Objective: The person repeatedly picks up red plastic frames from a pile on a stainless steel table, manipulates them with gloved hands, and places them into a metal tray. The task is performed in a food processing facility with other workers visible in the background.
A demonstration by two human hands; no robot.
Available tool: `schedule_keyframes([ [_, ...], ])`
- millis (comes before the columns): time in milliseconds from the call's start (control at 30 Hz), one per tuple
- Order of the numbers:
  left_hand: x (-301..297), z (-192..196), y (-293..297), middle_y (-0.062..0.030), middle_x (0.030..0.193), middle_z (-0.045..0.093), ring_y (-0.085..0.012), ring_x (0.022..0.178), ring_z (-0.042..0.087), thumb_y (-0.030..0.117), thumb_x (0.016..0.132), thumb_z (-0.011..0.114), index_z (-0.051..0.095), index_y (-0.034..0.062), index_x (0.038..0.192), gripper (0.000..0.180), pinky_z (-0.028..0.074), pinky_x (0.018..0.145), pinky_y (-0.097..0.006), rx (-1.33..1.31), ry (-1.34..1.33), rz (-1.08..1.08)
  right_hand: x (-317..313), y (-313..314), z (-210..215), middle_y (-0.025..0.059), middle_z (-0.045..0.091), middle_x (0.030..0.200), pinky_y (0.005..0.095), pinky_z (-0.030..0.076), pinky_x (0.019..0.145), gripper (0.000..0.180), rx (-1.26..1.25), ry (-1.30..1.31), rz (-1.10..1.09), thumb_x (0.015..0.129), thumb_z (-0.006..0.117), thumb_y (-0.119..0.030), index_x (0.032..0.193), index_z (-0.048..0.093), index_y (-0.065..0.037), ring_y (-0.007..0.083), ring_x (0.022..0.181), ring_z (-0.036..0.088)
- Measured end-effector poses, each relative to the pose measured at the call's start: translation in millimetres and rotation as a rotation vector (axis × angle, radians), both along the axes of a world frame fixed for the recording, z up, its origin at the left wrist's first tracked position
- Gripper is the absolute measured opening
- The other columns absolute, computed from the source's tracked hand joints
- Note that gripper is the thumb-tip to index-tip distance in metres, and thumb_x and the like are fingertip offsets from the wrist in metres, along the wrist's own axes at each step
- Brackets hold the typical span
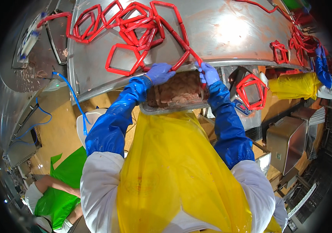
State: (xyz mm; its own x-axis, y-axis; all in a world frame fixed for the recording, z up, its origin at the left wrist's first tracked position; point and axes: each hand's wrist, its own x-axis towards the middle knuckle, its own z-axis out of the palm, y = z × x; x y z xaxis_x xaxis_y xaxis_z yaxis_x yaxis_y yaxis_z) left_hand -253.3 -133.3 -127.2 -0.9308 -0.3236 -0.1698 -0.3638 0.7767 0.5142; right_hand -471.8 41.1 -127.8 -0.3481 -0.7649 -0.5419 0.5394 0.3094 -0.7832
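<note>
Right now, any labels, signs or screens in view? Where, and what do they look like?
Scale panel: under the table edge, right of the right hand; small dark blue tilted rectangle.
Sticker: on the steel box at right; small, pale, square.
Wrapped bar: far left on the machine; white with blue marks.

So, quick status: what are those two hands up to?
Left hand and right hand, both gloved, grip the red sausage chain at the steel table edge. Meat tray below.

Blue hose at left; steel bin at right; green apron lower left.
</note>
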Motion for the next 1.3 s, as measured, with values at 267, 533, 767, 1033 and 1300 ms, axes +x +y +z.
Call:
schedule_keyframes([
  [267, -19.5, 4.1, -9.1, -0.0121, 0.11, 0.074, -0.0197, 0.099, 0.067, 0.035, 0.096, 0.069, 0.069, 0.0009, 0.125, 0.045, 0.053, 0.09, -0.037, 0.814, 0.111, 0.06, 56.7, -16.5, 13.0, -0.0085, 0.037, 0.063, 0.0228, 0.02, 0.039, 0.027, -0.016, -0.719, 0.167, 0.108, 0.053, -0.037, 0.093, 0.059, -0.016, 0.0053, 0.048, 0.028],
  [533, -6.3, 18.7, -8.1, -0.0045, 0.089, 0.073, -0.0127, 0.081, 0.064, 0.04, 0.1, 0.067, 0.076, -0.0004, 0.112, 0.043, 0.054, 0.076, -0.03, 0.726, 0.127, 0.252, 76.1, -42.1, -9.2, -0.0012, 0.046, 0.059, 0.031, 0.037, 0.044, 0.03, 0.156, -0.401, 0.166, 0.104, 0.058, -0.037, 0.089, 0.065, -0.012, 0.0152, 0.046, 0.042],
  [767, 8.2, 6.7, -15.4, -0.0104, 0.1, 0.076, -0.0201, 0.087, 0.073, 0.034, 0.103, 0.063, 0.071, -0.0001, 0.124, 0.04, 0.06, 0.073, -0.031, 0.974, 0.202, 0.333, 62.1, -60.8, 32.9, 0.0185, 0.073, 0.108, 0.051, 0.056, 0.086, 0.034, 0.132, 1.544, 0.806, 0.099, 0.057, -0.035, 0.111, 0.075, -0.01, 0.0409, 0.103, 0.069],
  [1033, -21.7, 13.8, -19.5, -0.0067, 0.11, 0.074, -0.0155, 0.095, 0.067, 0.028, 0.101, 0.07, 0.064, 0.0028, 0.133, 0.04, 0.055, 0.087, -0.033, 0.998, 0.804, 0.394, 27.4, -138.4, 100.5, 0.0186, 0.071, 0.105, 0.0526, 0.055, 0.082, 0.043, -0.695, 1.529, 0.748, 0.077, 0.073, -0.005, 0.12, 0.063, -0.009, 0.045, 0.107, 0.063],
  [1300, -9.1, 28.2, -9.3, -0.0029, 0.091, 0.073, -0.0147, 0.082, 0.066, 0.043, 0.095, 0.076, 0.077, 0.0023, 0.104, 0.041, 0.052, 0.072, -0.03, 0.496, 0.074, 0.5, 25.5, -80.5, 32.2, 0.0202, 0.071, 0.097, 0.0455, 0.053, 0.085, 0.034, -0.066, 1.047, 0.805, 0.104, 0.057, -0.032, 0.114, 0.064, -0.001, 0.037, 0.091, 0.068],
])
